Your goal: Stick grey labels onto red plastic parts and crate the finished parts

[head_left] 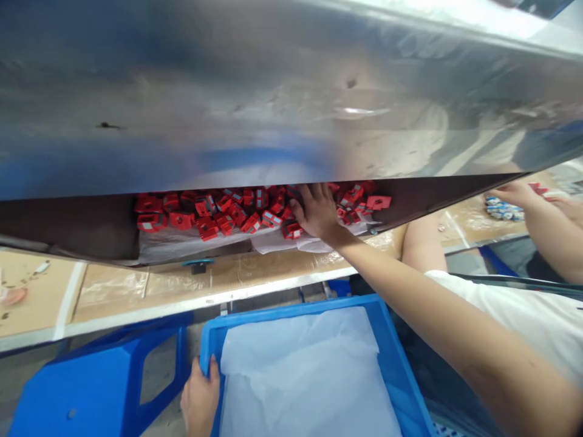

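Observation:
My right hand (316, 213) reaches in under the shiny metal panel, palm down with its fingers stretched out over a pile of small red blocks (207, 209). Pale blue-grey faces show on some of the blocks, and white paper (191, 240) lies beneath them. Whether the fingertips press on any block is hidden among the pile. Below, my left hand (201, 394) grips the left rim of a blue plastic crate (291, 311), thumb over the edge. A sheet of white paper (305, 370) lines the crate.
The wide metal panel (255, 109) overhangs the blocks. A blue plastic stool (86, 388) stands left of the crate, beside the brown-covered table (113, 288). At right, a co-worker's hands (523, 193) hold something red near a pile of blue-and-white pieces (503, 209).

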{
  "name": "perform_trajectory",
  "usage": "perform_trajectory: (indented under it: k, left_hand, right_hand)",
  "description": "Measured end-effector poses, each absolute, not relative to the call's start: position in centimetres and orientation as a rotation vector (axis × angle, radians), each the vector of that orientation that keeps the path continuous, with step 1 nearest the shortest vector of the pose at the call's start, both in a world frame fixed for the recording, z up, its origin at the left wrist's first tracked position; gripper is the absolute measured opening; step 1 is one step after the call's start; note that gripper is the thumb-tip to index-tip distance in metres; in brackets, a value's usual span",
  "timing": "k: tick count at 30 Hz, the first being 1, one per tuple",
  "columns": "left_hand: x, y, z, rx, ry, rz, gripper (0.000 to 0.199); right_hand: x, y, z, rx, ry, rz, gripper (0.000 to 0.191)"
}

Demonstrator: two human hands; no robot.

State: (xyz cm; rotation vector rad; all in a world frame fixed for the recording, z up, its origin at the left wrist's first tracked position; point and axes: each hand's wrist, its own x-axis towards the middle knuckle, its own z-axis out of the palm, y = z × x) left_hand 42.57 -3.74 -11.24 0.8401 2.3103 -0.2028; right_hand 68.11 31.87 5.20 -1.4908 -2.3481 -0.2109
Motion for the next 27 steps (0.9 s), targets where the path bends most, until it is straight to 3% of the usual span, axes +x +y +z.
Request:
perform_trajectory:
  k: [7,17,21,27]
  left_hand:
    - [42.6,-3.9,-11.4,0.852,2.321,-0.200,0.064]
    - [42.9,-4.3,-11.4,0.898,2.361,-0.133,0.058]
    - [43.0,-4.8,-11.6,0.910,2.390,-0.048,0.055]
    - [43.1,-5.6,-12.2,0.916,2.447,0.089,0.049]
  right_hand:
    - [66.6,29.1,5.5,-1.170,-2.575,-0.278,0.062]
    - [65.4,29.6,6.8,-1.271,-2.430,-0.174,0.058]
    - [68.1,18.7,5.7,-1.265,-2.238,0.040,0.060]
    - [75.8,-10.7,-6.1,-1.417,-2.113,0.742,0.053]
